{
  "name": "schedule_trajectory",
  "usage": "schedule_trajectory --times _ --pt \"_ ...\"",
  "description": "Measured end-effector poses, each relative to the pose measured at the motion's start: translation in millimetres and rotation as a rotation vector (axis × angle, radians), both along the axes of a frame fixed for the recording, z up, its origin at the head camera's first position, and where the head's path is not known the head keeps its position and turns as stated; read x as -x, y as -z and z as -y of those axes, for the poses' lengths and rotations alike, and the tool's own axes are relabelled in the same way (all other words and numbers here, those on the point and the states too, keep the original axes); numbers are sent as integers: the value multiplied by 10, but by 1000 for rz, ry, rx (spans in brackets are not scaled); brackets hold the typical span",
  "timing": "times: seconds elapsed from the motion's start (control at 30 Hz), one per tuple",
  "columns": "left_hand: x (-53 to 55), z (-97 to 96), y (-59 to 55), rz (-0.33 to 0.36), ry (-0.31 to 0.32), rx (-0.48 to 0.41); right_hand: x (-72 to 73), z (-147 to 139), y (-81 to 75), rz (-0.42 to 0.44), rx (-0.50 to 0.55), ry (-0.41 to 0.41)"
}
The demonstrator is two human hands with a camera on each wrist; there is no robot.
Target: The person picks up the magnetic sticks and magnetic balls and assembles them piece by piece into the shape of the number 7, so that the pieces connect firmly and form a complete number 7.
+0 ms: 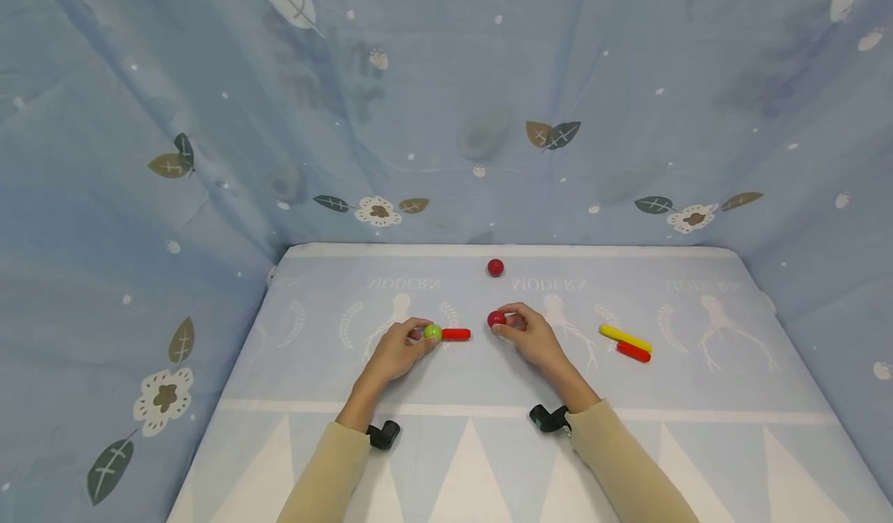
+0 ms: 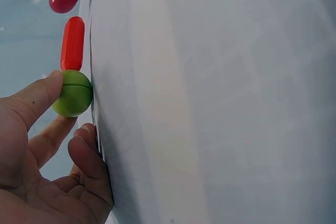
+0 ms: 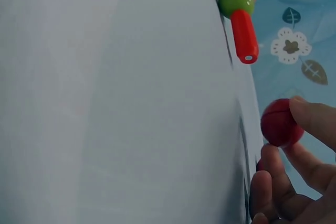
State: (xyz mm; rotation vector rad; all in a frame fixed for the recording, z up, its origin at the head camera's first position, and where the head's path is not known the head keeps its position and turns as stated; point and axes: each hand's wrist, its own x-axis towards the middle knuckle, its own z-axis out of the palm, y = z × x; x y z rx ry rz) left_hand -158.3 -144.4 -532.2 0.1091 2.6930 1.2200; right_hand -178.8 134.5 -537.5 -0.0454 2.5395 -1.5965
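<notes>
My left hand (image 1: 398,350) pinches a green ball (image 2: 73,94) between thumb and fingers. A short red rod (image 2: 72,43) sticks out of that ball toward the right hand, its free end showing a small pale hole in the right wrist view. In my right hand (image 1: 536,340) a dark red ball (image 3: 282,123) is pinched between thumb and fingertips. A gap separates this ball from the tip of the rod.
Another red ball (image 1: 495,267) lies near the table's back edge. At the right, a yellow rod (image 1: 625,338) and a shorter red rod (image 1: 633,351) lie side by side. A patterned cloth covers the table (image 1: 460,387), and blue curtains (image 1: 446,81) hang around it.
</notes>
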Motion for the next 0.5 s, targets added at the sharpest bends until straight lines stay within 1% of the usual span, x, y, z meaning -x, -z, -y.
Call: schedule_trajectory --times 0.1,0.2,0.33,0.5 --pt "-1 3 -7 -1 3 -8 -10 12 21 7 -43 -41" --pt "-2 7 -15 0 3 -15 -21 15 45 -16 -86 -75" --pt "1 12 -12 -4 9 -15 -33 30 56 -60 -135 -89" --pt "11 13 -1 -2 8 -14 -38 61 63 -69 -164 -102"
